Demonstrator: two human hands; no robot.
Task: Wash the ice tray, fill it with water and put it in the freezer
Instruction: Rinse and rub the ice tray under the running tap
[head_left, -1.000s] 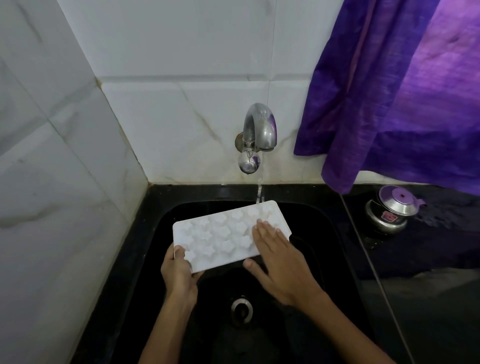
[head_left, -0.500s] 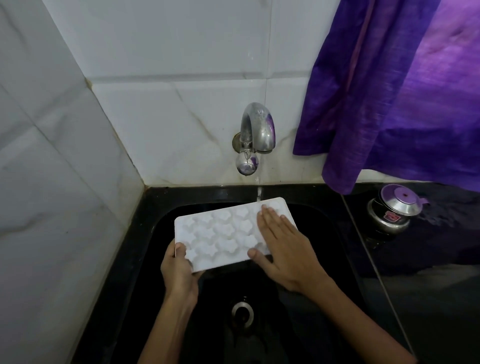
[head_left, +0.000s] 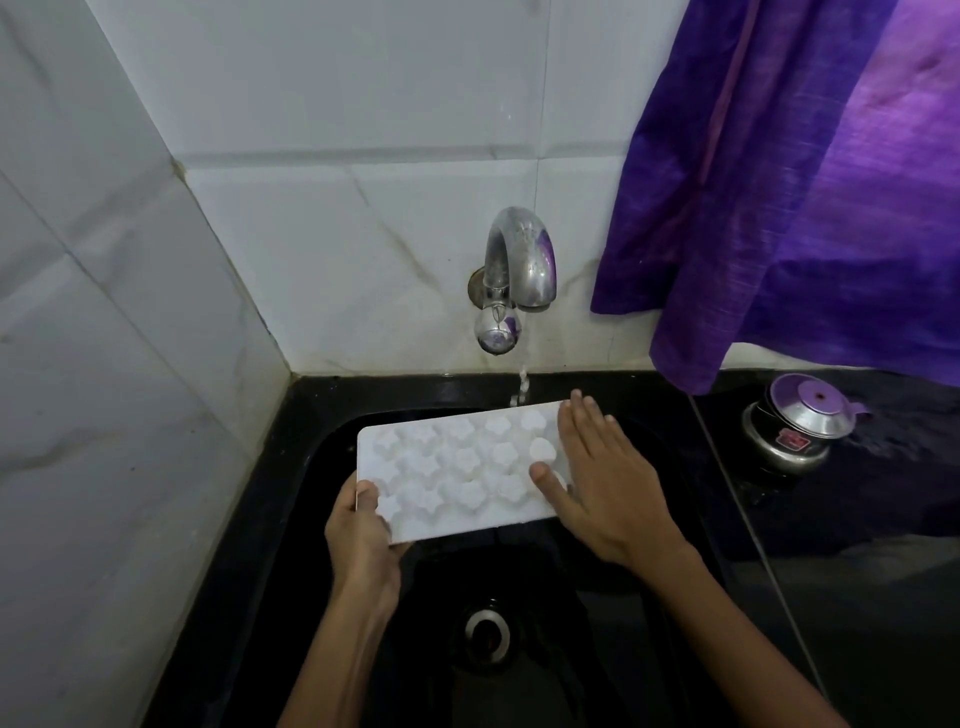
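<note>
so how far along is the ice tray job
Early: nothing looks finished. Washing is in hand: the left hand grips the ice tray over the sink while the right hand lies flat on its end and a thin stream from the tap hits its far edge. Filling and freezing remain.

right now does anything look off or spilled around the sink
Nothing stands out. The ice tray is held over the black sink under the tap, tilted, with the left hand gripping its corner and the right hand flat on it. Water falls inside the basin.
</note>
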